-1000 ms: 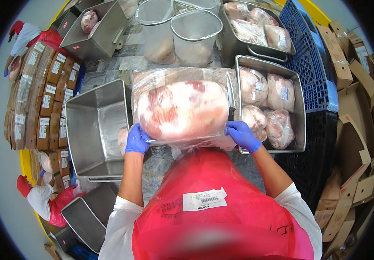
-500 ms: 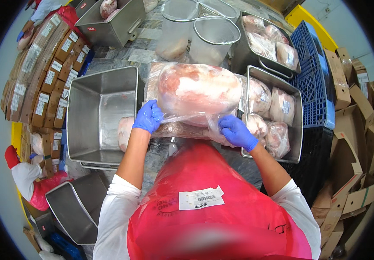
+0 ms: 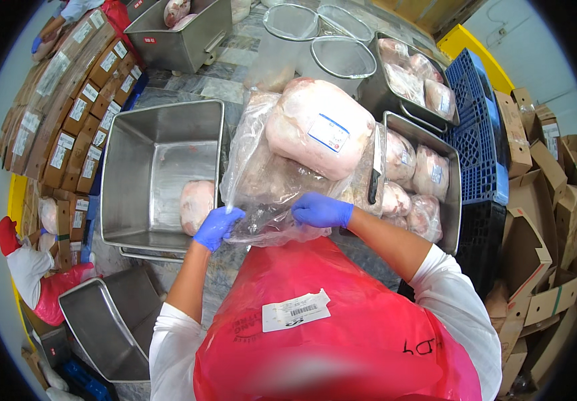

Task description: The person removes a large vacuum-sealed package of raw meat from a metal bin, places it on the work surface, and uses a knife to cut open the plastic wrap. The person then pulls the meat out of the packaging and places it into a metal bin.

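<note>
My left hand, in a blue glove, is closed on the near left edge of a clear plastic bag. My right hand, gloved the same way, grips the bag's near right part with its fingers curled in. The bag is stretched flat between my hands and the meat. At its far end a large pale block of meat lies tilted, with a blue-bordered white label on top. Whether film still covers any of the meat, I cannot tell. A black-handled knife lies just right of the bag.
A steel tub at left holds one pale meat piece. Another tub at right holds several wrapped pieces. Beyond stand clear-lined round frames, a blue pallet and flattened cardboard. Stacked boxes and a co-worker are at left.
The meat has rolled away from me, turning its pale labelled side up. Both hands have come down toward my apron with the bag, the right one also moving left. The knife handle now shows.
</note>
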Tool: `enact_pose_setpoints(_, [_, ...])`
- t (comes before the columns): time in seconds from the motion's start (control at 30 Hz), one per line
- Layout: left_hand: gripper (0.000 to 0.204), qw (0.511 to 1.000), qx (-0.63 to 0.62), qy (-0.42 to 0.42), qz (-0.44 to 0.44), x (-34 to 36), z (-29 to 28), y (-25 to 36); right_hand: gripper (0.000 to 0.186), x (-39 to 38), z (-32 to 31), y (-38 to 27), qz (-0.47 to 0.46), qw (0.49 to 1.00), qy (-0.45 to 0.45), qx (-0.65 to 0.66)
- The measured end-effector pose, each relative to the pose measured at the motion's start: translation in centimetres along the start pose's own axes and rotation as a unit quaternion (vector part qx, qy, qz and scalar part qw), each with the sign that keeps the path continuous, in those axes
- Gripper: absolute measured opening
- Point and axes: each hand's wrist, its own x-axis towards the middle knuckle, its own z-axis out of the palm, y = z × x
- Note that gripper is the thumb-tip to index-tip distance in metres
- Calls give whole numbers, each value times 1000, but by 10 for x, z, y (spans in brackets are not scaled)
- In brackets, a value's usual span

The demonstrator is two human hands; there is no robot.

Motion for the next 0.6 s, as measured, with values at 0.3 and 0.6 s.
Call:
enact_pose_setpoints(0.3, [35,965,-146,-216,-37,53,71,2,23,60,26,-26,-178,955,141,-190])
enact_pose_setpoints(0.6, [33,966,-121,-230,11,145,104,-32,26,12,-29,-12,-133,972,178,-69])
